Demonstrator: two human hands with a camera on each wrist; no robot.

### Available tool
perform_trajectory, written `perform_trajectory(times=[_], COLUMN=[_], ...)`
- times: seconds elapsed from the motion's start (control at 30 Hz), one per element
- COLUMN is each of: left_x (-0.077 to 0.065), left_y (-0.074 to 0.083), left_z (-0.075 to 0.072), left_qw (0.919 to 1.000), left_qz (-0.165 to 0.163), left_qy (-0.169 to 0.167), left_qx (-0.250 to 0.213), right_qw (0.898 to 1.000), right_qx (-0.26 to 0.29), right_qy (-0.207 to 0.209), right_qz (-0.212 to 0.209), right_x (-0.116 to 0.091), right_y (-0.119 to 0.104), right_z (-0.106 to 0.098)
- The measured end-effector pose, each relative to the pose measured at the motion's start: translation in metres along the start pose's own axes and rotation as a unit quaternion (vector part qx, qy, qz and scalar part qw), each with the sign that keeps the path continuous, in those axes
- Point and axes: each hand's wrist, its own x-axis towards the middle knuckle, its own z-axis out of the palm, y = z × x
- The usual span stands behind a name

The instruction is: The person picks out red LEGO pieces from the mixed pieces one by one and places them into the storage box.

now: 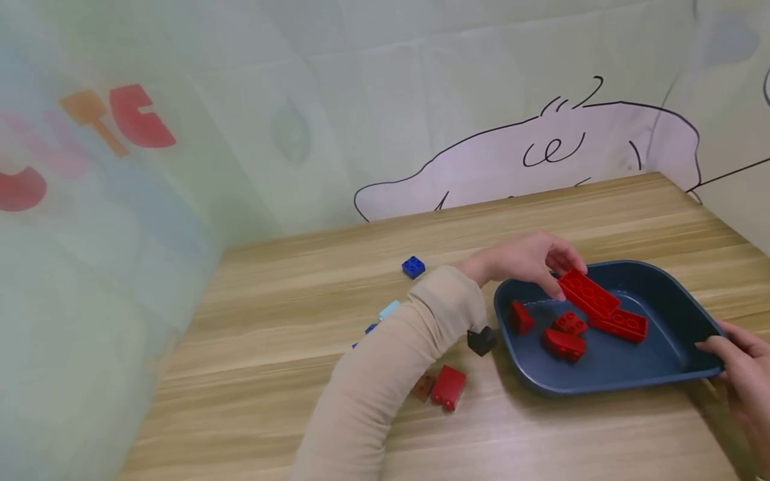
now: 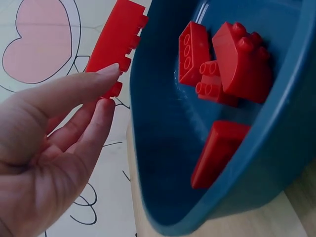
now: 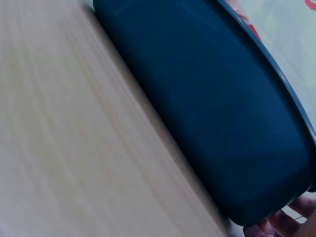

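Observation:
My left hand (image 1: 529,259) pinches a long red building brick (image 1: 589,292) between thumb and fingertips, above the far side of a dark blue tray (image 1: 668,361). The left wrist view shows the brick (image 2: 116,42) side-on, its studs facing the tray. Several red bricks lie inside: a long one (image 1: 628,325), a small studded one (image 1: 569,323), a curved one (image 1: 564,345) and one by the left wall (image 1: 521,317). At the tray's right end, my right hand (image 1: 742,364) grips the rim, thumb on the inside and fingers (image 3: 284,223) beneath the outer wall.
On the wooden table (image 1: 271,334) left of the tray lie a dark blue brick (image 1: 413,267), a light blue brick (image 1: 389,309), a black brick (image 1: 482,341), a red brick (image 1: 448,387) and an orange-brown one (image 1: 424,386). My left sleeve hides part of this area. A printed cloth (image 1: 301,133) hangs behind.

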Motion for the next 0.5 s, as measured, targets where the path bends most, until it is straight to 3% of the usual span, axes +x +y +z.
perform_trajectory(times=[0.23,0.5], left_x=[0.008,0.019], left_y=[0.000,0.002], left_z=[0.009,0.015], left_qw=[0.9997,0.9999], left_qz=[-0.007,-0.009], left_qy=[-0.010,-0.006], left_qx=[-0.020,-0.011], right_qw=[1.000,1.000], right_qx=[0.000,0.003], right_qy=[0.000,0.003], right_qz=[-0.002,0.001], right_x=[0.001,0.002], right_y=[0.001,0.000], right_z=[0.000,-0.001])
